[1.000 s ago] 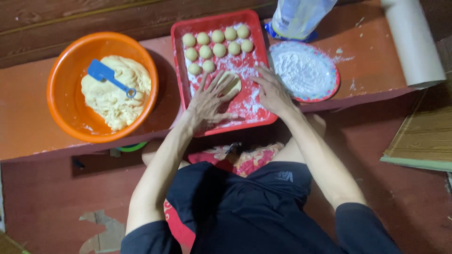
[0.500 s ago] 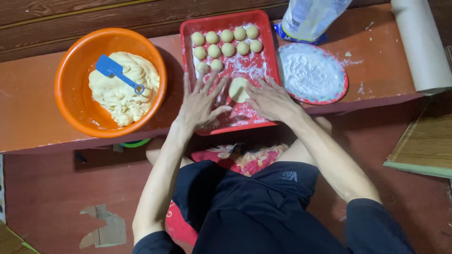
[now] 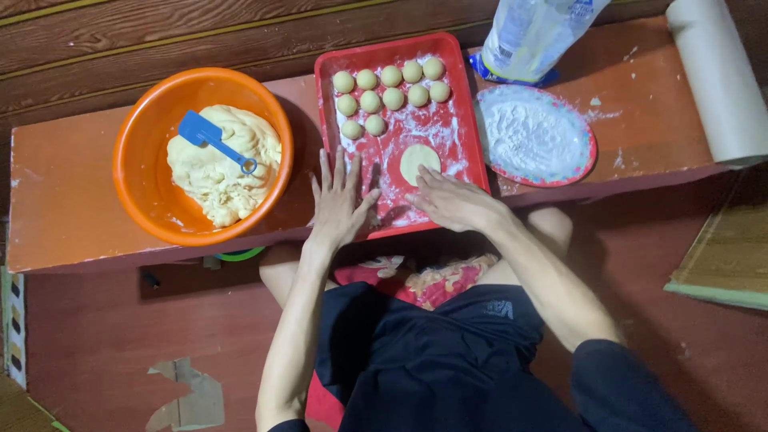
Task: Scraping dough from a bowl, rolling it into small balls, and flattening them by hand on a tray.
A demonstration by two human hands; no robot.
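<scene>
right hand point(image 3: 454, 200) flat, fingers spread, gripping nothing, fingertips just below flattened dough disc point(image 3: 419, 162) | left hand point(image 3: 340, 198) open, splayed on red tray point(image 3: 462, 96) left edge | disc lies up-left of the right hand, the nearer one; round, no long axis | dough balls point(image 3: 390, 90) at tray's far end | orange bowl point(image 3: 136, 136) far left
</scene>
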